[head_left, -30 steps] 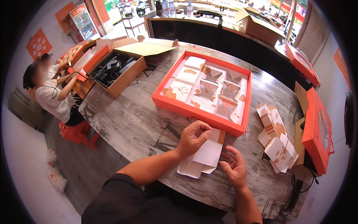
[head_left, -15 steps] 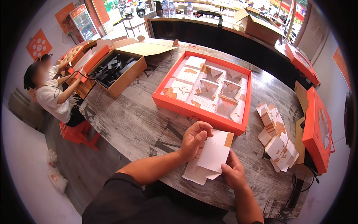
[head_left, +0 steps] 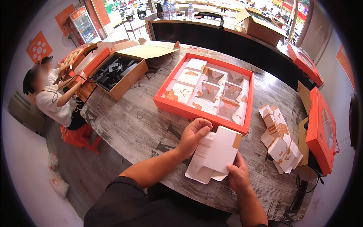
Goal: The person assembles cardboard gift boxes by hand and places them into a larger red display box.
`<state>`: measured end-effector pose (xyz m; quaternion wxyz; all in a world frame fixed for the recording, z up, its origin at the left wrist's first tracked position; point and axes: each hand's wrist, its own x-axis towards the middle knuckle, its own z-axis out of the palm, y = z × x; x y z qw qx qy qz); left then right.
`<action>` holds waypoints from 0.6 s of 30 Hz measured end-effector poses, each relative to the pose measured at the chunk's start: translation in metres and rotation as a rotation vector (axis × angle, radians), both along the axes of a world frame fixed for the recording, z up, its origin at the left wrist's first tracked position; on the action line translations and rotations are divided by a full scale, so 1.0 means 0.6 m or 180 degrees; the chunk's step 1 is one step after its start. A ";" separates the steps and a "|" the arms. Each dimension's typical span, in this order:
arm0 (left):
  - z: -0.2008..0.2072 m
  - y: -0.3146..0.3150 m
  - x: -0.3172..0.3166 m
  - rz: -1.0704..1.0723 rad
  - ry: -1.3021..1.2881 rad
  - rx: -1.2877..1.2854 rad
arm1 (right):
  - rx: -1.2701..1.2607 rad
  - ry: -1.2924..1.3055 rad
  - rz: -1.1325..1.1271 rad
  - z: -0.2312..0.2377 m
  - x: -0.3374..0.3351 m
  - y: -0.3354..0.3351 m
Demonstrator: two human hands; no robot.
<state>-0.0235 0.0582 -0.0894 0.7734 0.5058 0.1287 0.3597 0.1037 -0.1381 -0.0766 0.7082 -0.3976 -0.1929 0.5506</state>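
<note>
A white, partly unfolded carton (head_left: 221, 151) with flaps and a brown strip is in front of me, at the near side of the grey wooden table. My right hand (head_left: 239, 174) grips its lower right edge, thumb on top and fingers beneath. At its upper left, my left hand (head_left: 193, 139) is loosely bent with nothing visible between thumb and fingers. Just beyond lies a shallow red gift box (head_left: 204, 116). Inside it are white cartons with brown floral print; those at left are closed and several others stand open.
Flattened printed cartons (head_left: 280, 140) are piled at right, beside an upright red box lid (head_left: 321, 130). A brown cardboard box (head_left: 128, 79) of black cables sits at far left. Two people work beyond it, one on a red stool (head_left: 81, 138). Water bottles (head_left: 172, 11) stand on the counter behind.
The carton's upper flap has swung up and away, so the card now lies more spread out. My left hand has shifted slightly left and away from me; the right keeps its grip.
</note>
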 end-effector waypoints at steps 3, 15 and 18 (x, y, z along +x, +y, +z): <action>-0.001 0.001 0.003 -0.0169 0.0620 0.0548 | 0.0034 -0.0115 -0.0199 -0.002 0.008 -0.003; 0.012 -0.018 0.002 -0.0703 0.0282 0.0402 | 0.0545 -0.0867 -0.0424 -0.025 0.014 -0.016; 0.014 -0.018 0.001 -0.1096 0.0398 0.0183 | 0.0557 -0.0965 -0.0557 -0.026 0.013 -0.018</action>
